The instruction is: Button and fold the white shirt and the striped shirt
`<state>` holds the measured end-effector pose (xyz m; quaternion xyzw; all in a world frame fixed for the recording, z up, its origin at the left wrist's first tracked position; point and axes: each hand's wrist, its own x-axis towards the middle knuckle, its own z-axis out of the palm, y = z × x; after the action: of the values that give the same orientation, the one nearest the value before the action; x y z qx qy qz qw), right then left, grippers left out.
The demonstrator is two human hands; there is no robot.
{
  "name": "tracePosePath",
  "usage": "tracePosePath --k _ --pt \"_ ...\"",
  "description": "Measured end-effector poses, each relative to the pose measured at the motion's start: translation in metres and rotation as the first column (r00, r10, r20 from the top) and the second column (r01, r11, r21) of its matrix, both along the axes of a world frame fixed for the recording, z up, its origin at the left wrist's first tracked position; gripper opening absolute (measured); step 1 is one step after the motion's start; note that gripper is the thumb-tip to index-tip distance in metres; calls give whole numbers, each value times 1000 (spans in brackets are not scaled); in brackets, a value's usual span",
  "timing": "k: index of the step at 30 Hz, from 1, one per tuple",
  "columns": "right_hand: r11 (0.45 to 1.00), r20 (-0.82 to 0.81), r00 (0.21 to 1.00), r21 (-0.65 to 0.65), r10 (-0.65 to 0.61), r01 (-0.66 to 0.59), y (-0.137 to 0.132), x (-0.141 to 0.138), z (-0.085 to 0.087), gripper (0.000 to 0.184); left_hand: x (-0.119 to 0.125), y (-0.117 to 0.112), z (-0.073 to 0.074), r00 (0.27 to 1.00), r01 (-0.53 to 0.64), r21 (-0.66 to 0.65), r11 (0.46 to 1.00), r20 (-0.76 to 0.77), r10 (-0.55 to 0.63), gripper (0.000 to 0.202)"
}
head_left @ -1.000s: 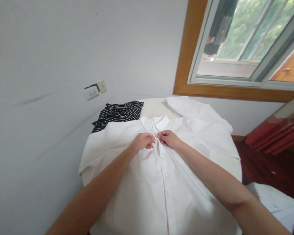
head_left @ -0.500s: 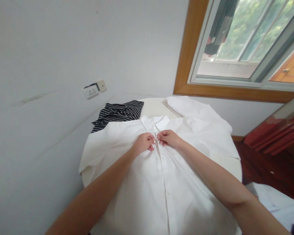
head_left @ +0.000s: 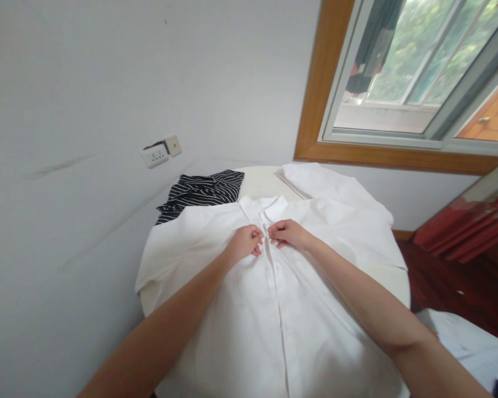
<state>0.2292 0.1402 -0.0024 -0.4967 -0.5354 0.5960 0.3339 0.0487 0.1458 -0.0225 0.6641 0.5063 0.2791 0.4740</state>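
One white shirt [head_left: 247,309] | left hand [head_left: 246,241]: fingers [head_left: 255,235] pinching placket [head_left: 289,342] | right hand [head_left: 289,234]: fingers likewise

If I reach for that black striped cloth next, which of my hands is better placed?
Probably your left hand: it is nearer the black striped cloth, while your right hand is beyond the front opening of the white shirt.

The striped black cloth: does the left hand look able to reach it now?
Probably yes: only the spread white shirt lies between the left hand and the striped cloth, though that hand is at the shirt's front opening.
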Motion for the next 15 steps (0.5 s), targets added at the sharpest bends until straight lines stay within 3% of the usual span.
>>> tracePosePath --k 4,15 --pt "999 20 999 21 35 -36 1 3 -1 10 1 0 -1 1000 -14 -6 1000 -23 14 8" --pt "980 109 994 198 -12 -10 8 -4 -18 12 3 -1 5 999 -29 -24 999 -32 28 10"
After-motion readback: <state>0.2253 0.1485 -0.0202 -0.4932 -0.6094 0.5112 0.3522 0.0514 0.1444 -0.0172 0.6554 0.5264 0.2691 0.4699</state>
